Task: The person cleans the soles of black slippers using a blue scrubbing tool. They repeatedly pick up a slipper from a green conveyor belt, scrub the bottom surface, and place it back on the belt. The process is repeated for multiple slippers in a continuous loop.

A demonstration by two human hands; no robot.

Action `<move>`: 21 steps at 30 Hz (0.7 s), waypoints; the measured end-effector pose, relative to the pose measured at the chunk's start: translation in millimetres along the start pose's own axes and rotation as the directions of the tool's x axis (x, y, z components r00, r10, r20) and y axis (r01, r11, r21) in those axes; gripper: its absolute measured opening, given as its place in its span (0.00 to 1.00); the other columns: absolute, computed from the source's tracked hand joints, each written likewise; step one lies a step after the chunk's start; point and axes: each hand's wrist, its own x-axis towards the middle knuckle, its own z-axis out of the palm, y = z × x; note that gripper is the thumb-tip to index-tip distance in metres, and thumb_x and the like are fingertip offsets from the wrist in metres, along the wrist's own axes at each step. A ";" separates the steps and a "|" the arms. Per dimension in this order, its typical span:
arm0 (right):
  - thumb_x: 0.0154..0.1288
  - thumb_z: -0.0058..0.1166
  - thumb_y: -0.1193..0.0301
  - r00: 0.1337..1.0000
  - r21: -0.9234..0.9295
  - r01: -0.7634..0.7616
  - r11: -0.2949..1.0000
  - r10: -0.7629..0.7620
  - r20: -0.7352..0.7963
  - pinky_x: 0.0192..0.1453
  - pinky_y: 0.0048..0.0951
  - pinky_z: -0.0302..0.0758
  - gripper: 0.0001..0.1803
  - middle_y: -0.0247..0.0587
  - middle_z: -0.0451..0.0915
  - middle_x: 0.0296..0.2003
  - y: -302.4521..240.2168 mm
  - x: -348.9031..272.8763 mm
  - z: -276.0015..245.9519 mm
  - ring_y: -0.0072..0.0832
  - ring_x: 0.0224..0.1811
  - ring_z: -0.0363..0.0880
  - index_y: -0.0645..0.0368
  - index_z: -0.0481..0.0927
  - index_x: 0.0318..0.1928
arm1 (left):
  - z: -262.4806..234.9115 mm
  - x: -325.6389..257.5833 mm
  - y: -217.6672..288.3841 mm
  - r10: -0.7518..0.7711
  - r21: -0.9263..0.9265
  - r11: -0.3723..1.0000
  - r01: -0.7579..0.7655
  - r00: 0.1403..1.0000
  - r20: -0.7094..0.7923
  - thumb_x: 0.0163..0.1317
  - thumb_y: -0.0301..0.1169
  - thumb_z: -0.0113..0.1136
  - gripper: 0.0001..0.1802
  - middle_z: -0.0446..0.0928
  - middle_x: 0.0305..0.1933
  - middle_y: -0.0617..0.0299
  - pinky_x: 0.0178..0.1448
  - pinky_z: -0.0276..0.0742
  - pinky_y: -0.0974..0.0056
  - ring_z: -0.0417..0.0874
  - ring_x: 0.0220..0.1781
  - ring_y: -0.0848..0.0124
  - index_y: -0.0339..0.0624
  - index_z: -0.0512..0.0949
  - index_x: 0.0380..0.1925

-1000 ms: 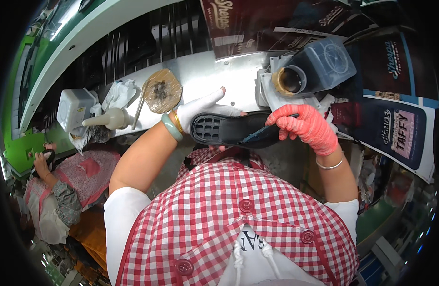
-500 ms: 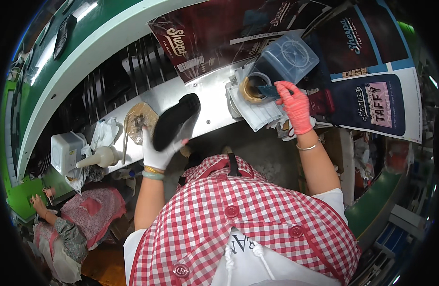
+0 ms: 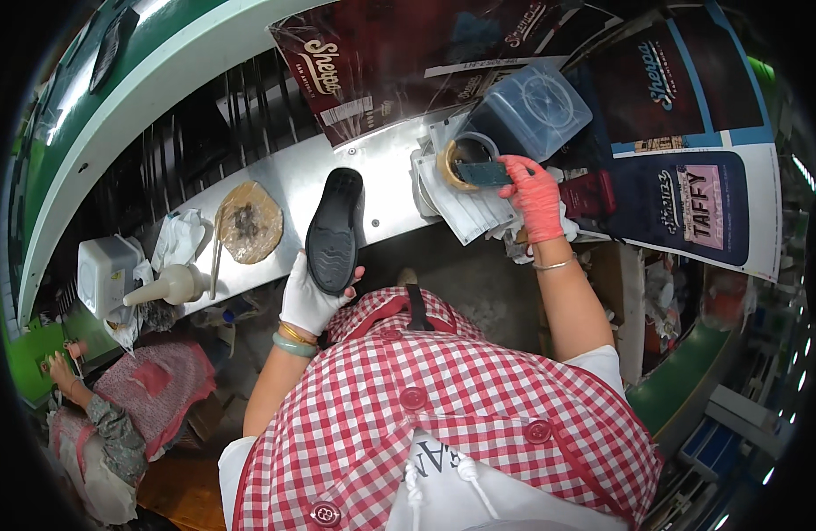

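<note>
My left hand (image 3: 308, 299), in a white glove, holds a black shoe sole (image 3: 334, 229) upright by its heel end, tread side toward me, over the metal bench (image 3: 288, 181). Off to the right, my right hand (image 3: 534, 196) in a pink glove grips a dark brush (image 3: 481, 173) whose head sits at the mouth of a round glue pot (image 3: 458, 162). That pot stands on a stack of white sheets (image 3: 461, 211).
A brown stained round pad (image 3: 249, 221) lies on the bench beside a squeeze bottle (image 3: 169, 285), crumpled white cloth (image 3: 178, 237) and a white box (image 3: 104, 273). A blue lidded container (image 3: 530, 111) stands behind the pot. Another person (image 3: 116, 416) sits lower left.
My right hand left the sole and carried the brush right to the glue pot. The left hand raised the sole and now holds it upright.
</note>
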 end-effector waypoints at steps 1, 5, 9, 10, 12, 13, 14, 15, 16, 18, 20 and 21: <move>0.64 0.53 0.63 0.999 0.090 -0.036 0.995 0.035 0.006 0.23 0.14 0.65 0.14 0.32 0.79 0.29 -2.9 -4.9 -4.2 0.15 0.19 0.74 0.61 0.80 0.42 | 7.0 4.0 -2.0 0.011 0.000 1.000 -0.011 0.999 0.033 0.68 0.56 0.31 0.31 0.71 0.56 0.55 0.40 0.75 0.57 0.75 0.53 0.51 0.47 0.64 0.59; 0.66 0.51 0.63 0.986 0.290 -0.046 0.956 -0.003 0.168 0.21 0.10 0.64 0.14 0.34 0.80 0.30 -38.9 -50.3 26.0 0.15 0.21 0.76 0.62 0.79 0.42 | 35.8 10.2 -4.7 0.039 -0.020 0.999 -0.036 0.986 0.162 0.67 0.56 0.36 0.33 0.69 0.59 0.51 0.54 0.75 0.48 0.73 0.57 0.49 0.44 0.61 0.61; 0.68 0.49 0.63 0.936 0.319 -0.071 0.945 -0.048 0.349 0.23 0.12 0.69 0.14 0.36 0.80 0.31 -85.5 -97.7 60.5 0.17 0.24 0.79 0.62 0.78 0.42 | 66.3 12.2 -7.7 0.066 -0.114 0.993 -0.038 0.966 0.252 0.63 0.54 0.47 0.37 0.63 0.60 0.37 0.57 0.71 0.39 0.69 0.58 0.40 0.38 0.57 0.63; 0.68 0.48 0.63 0.933 0.341 -0.076 0.937 -0.054 0.356 0.24 0.12 0.69 0.14 0.36 0.80 0.31 -91.3 -104.3 67.1 0.17 0.25 0.79 0.61 0.78 0.43 | 74.6 9.4 -8.5 0.075 -0.125 0.991 -0.044 0.963 0.259 0.62 0.53 0.49 0.37 0.62 0.60 0.37 0.57 0.71 0.39 0.68 0.59 0.41 0.38 0.57 0.63; 0.68 0.48 0.63 0.931 0.364 -0.066 0.929 -0.074 0.357 0.24 0.12 0.70 0.14 0.36 0.80 0.31 -95.5 -112.1 73.6 0.17 0.26 0.79 0.61 0.78 0.43 | 82.0 7.3 -9.2 0.073 -0.136 0.990 -0.029 0.941 0.330 0.62 0.50 0.52 0.37 0.60 0.63 0.39 0.60 0.68 0.38 0.65 0.62 0.42 0.39 0.56 0.64; 0.68 0.48 0.63 0.932 0.368 -0.053 0.928 -0.087 0.352 0.24 0.12 0.70 0.14 0.35 0.80 0.30 -96.0 -114.5 76.4 0.17 0.26 0.79 0.61 0.78 0.44 | 85.1 5.1 -9.8 0.093 -0.126 0.991 -0.054 0.939 0.330 0.62 0.50 0.52 0.37 0.60 0.63 0.40 0.60 0.68 0.38 0.65 0.62 0.43 0.40 0.55 0.64; 0.68 0.48 0.64 0.932 0.368 -0.039 0.929 -0.099 0.348 0.24 0.13 0.70 0.14 0.35 0.80 0.30 -96.4 -116.2 78.3 0.18 0.26 0.79 0.61 0.78 0.44 | 88.8 3.1 -12.6 0.115 -0.119 0.990 -0.079 0.936 0.334 0.62 0.50 0.52 0.37 0.59 0.64 0.41 0.60 0.68 0.38 0.65 0.63 0.44 0.40 0.55 0.64; 0.68 0.48 0.64 0.927 0.352 -0.044 0.935 -0.093 0.362 0.24 0.13 0.70 0.14 0.35 0.80 0.30 -97.8 -117.9 78.7 0.17 0.26 0.79 0.61 0.78 0.44 | 92.9 0.4 -14.6 0.137 -0.113 0.988 -0.104 0.931 0.337 0.62 0.50 0.53 0.37 0.59 0.64 0.42 0.60 0.68 0.39 0.65 0.63 0.45 0.40 0.55 0.64; 0.68 0.49 0.64 0.923 0.336 -0.048 0.941 -0.087 0.376 0.24 0.13 0.70 0.14 0.35 0.80 0.30 -99.8 -119.2 77.7 0.17 0.26 0.79 0.61 0.78 0.44 | 97.9 -3.4 -15.3 0.145 -0.050 0.989 -0.136 0.941 0.307 0.60 0.50 0.54 0.39 0.59 0.65 0.45 0.60 0.69 0.41 0.67 0.62 0.48 0.41 0.55 0.64; 0.67 0.50 0.65 0.913 0.306 -0.081 0.949 -0.052 0.404 0.24 0.14 0.71 0.13 0.35 0.80 0.29 -103.7 -121.3 76.0 0.17 0.26 0.79 0.61 0.79 0.43 | 95.0 -5.3 -17.5 0.126 -0.030 0.992 -0.123 0.943 0.306 0.60 0.50 0.54 0.38 0.60 0.65 0.47 0.62 0.66 0.42 0.66 0.63 0.50 0.42 0.56 0.64; 0.66 0.50 0.66 0.919 0.321 -0.068 0.945 -0.065 0.388 0.25 0.15 0.72 0.12 0.36 0.80 0.29 -102.3 -122.0 76.9 0.17 0.26 0.79 0.62 0.79 0.43 | 94.9 -7.2 -18.4 0.131 0.001 0.991 -0.137 0.951 0.280 0.60 0.51 0.54 0.38 0.61 0.65 0.49 0.64 0.64 0.42 0.65 0.64 0.52 0.43 0.56 0.64; 0.66 0.51 0.67 0.923 0.328 -0.060 0.943 -0.072 0.377 0.26 0.15 0.73 0.12 0.36 0.80 0.28 -102.2 -122.4 77.4 0.18 0.26 0.79 0.62 0.79 0.42 | 97.0 -8.8 -19.8 0.139 0.027 0.988 -0.151 0.954 0.266 0.59 0.51 0.56 0.40 0.61 0.65 0.49 0.63 0.65 0.43 0.66 0.63 0.51 0.43 0.56 0.64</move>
